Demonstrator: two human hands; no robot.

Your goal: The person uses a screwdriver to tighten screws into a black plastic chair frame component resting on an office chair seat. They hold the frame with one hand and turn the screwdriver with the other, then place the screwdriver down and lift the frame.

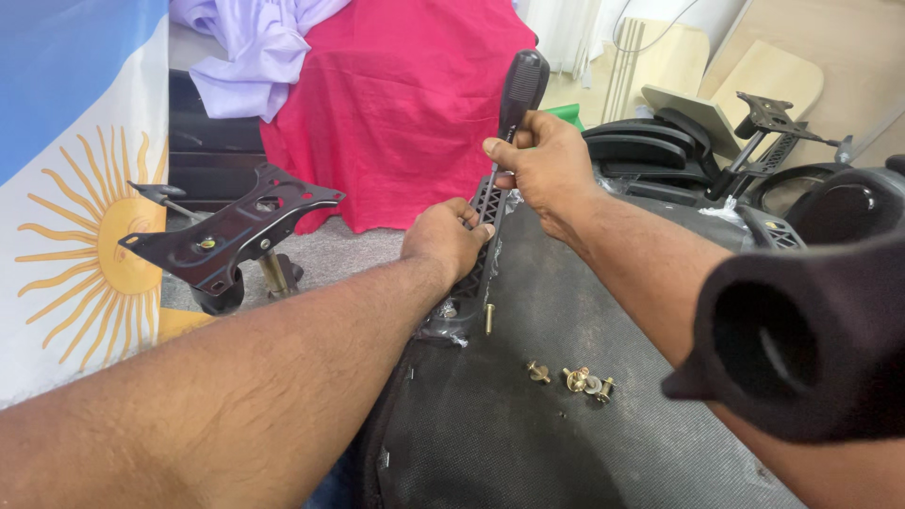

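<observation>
My right hand (pixel 547 168) grips a black-handled screwdriver (pixel 520 90), held upright with its shaft pointing down into a black slotted bracket (pixel 483 221). My left hand (pixel 443 240) presses on that bracket, fingers curled over its top. The bracket lies along the left edge of a black fabric-covered chair seat underside (pixel 556 311). A brass bolt (pixel 489 319) stands on the fabric just below the bracket. A few loose brass screws with washers (pixel 577 379) lie further down on the fabric.
A black metal chair mechanism plate (pixel 231 231) on a gas cylinder stands at left. A blue, white and yellow sun flag (pixel 75 188) hangs at far left. Red cloth (pixel 405 104) drapes behind. Black chair parts (pixel 660 151) and a black armrest (pixel 801 339) sit at right.
</observation>
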